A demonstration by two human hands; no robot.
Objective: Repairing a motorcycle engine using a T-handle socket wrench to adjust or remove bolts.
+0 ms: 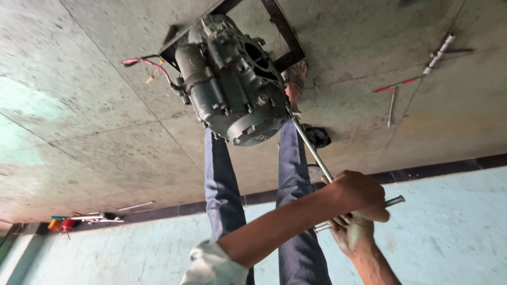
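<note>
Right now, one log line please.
hands: left hand and right hand grip T-handle wrench | wrench tip: on engine | engine: on metal frame

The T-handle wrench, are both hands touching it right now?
Touching. The head view shows the left hand wrapped over the T-handle wrench crossbar and the right hand gripping it from below.

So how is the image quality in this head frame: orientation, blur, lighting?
Head view: the frame appears upside down, floor at top; engine sharp and evenly lit, no glare; both hands on the T-handle wrench reasonably sharp; the tools on the floor are small, slightly soft.
</note>
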